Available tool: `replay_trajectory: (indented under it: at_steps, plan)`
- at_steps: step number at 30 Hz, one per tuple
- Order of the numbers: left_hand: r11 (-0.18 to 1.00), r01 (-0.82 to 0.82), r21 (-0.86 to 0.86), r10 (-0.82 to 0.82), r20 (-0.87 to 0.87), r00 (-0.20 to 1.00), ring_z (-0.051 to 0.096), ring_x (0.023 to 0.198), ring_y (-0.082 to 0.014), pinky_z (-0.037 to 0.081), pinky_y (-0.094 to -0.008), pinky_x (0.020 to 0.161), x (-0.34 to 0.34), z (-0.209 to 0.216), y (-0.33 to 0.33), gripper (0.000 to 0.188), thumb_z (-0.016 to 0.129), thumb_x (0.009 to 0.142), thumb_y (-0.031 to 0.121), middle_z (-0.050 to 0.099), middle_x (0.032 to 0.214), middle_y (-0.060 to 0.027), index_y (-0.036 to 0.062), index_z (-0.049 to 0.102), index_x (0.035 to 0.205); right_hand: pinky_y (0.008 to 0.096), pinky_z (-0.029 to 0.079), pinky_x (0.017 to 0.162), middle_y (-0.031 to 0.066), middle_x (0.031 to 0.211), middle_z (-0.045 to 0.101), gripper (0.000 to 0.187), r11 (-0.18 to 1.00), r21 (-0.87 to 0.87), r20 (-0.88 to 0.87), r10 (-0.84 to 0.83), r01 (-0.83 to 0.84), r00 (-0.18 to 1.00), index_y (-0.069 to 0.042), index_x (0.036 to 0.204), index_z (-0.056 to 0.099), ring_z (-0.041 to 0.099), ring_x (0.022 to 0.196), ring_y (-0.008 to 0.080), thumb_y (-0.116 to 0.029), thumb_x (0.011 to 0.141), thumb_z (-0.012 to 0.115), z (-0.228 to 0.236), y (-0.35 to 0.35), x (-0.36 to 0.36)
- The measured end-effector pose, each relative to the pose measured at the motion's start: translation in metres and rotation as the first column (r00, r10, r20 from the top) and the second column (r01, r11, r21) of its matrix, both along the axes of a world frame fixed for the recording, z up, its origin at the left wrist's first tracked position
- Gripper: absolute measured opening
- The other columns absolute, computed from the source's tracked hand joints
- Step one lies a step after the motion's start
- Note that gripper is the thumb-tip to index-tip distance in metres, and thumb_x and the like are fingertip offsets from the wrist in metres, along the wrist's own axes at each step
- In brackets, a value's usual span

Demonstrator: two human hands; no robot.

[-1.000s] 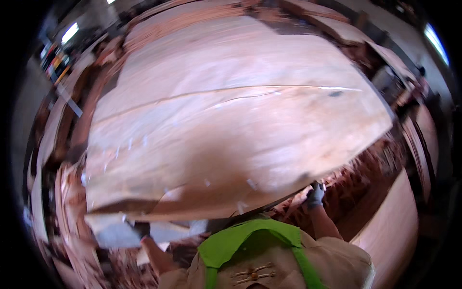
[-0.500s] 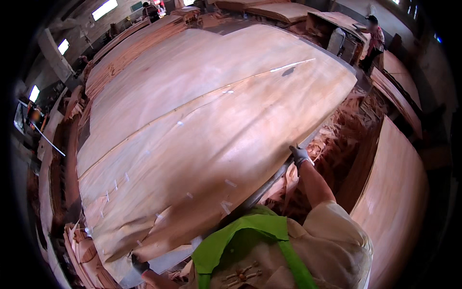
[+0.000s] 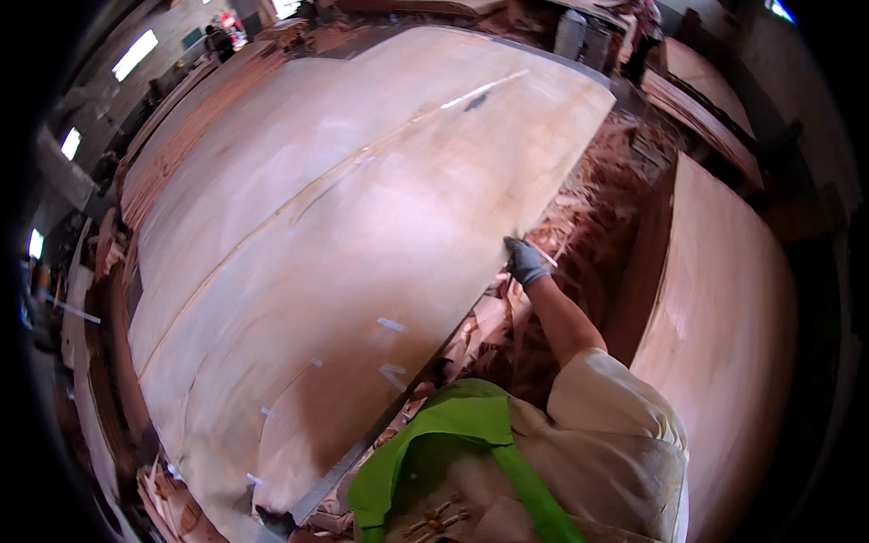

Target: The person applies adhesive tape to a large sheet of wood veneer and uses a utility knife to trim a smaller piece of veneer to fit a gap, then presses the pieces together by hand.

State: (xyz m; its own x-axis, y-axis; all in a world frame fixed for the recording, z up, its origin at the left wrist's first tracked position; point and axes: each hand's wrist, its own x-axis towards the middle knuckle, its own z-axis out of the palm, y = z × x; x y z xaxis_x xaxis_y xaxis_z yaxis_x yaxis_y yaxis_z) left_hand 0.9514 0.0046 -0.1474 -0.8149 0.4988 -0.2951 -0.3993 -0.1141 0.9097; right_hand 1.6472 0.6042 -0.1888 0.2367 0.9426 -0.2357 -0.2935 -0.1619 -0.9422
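A wide, pale wood veneer sheet [image 3: 389, 199] lies in front of me, with a long seam, a small dark hole and several short strips of white tape [image 3: 391, 324] on it. My right hand [image 3: 525, 262], in a grey glove, is closed on the sheet's near edge at the right. At the bottom left, my dark-gloved left hand [image 3: 276, 521] is at the same edge near its left corner. Its fingers appear closed on the veneer, though they are dark and partly hidden.
Torn veneer scraps [image 3: 579, 226] cover the floor to the right of the sheet. Beyond them stands a tall veneer stack [image 3: 724, 271]. More scraps [image 3: 172, 502] lie by the left corner. A co-worker [image 3: 644, 36] stands at the far right, another person [image 3: 217, 43] at the far left.
The sheet's wrinkled near-left part has become flatter. Both hands stay at the near edge, the left one lower in the picture. My view has shifted, and everything sits further left.
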Motion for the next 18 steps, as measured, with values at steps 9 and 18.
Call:
replay_trajectory:
  at_steps: [9,18]
  plan:
    - [0.852,-0.093,-0.516,0.029,-0.130,0.991,0.053,0.107,-0.0266,0.042,-0.0379,0.095,0.063,0.031,0.005,0.039,0.050,0.092,0.027,0.054,0.118,-0.0145,0.0008,0.051,0.121,0.0255,0.043,0.047,0.0040,0.075,0.063,0.014,0.976,-0.210,-0.167,0.025,-0.061,0.986,-0.008,0.091,0.066,0.057,0.056,0.0141,-0.018,0.082,0.063,-0.023,-0.014,0.032]
    - [0.684,-0.131,-0.717,-0.092,-0.263,0.960,0.049,0.111,-0.0297,0.039,-0.0398,0.099,0.110,0.039,0.067,0.044,0.053,0.091,0.025,0.050,0.122,-0.0184,-0.0021,0.045,0.124,0.0291,0.045,0.051,0.0019,0.076,0.061,0.021,0.907,-0.375,-0.117,-0.252,0.192,0.961,-0.010,0.089,0.065,0.055,0.057,0.0142,-0.030,0.083,0.065,-0.041,-0.074,0.022]
